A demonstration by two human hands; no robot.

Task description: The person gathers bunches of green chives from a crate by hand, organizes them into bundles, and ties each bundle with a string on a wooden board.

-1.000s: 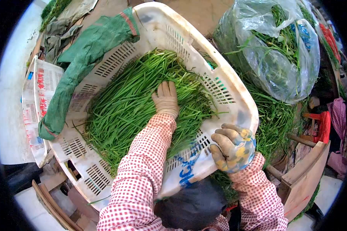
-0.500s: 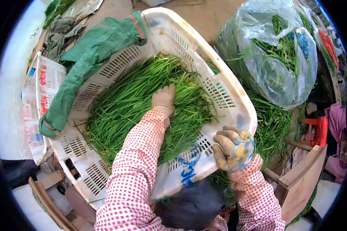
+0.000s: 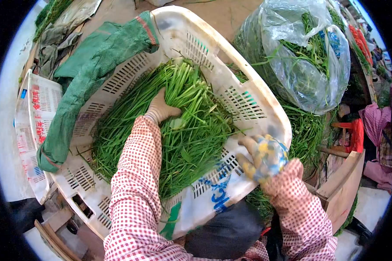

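Note:
Long green leafy stalks [image 3: 130, 130] fill much of a white slotted plastic basket [image 3: 272, 108]. My left hand [image 3: 162, 108], in a beige glove, reaches into the basket and is closed around a bunch of greens [image 3: 185, 85], thumb pointing right. The bunch's pale stem ends face the basket's far side, and some of my fingers are hidden behind the leaves. My right hand [image 3: 263, 157], in a glove with a blue and yellow pattern, is over the near right rim. Its fingers are apart and slightly blurred, with nothing seen in them.
A green woven sack [image 3: 91, 78] drapes over the basket's left rim. At the upper right stands a clear plastic bag [image 3: 287, 69] of greens, with more loose greens [image 3: 307, 135] below it. A wooden board [image 3: 342, 187] is at right; another white crate [image 3: 35, 113] is at left.
My left hand has moved left and turned, now with the bunch in its grasp and the stem ends raised. My right hand's curled fingers have spread and reach further inward over the rim.

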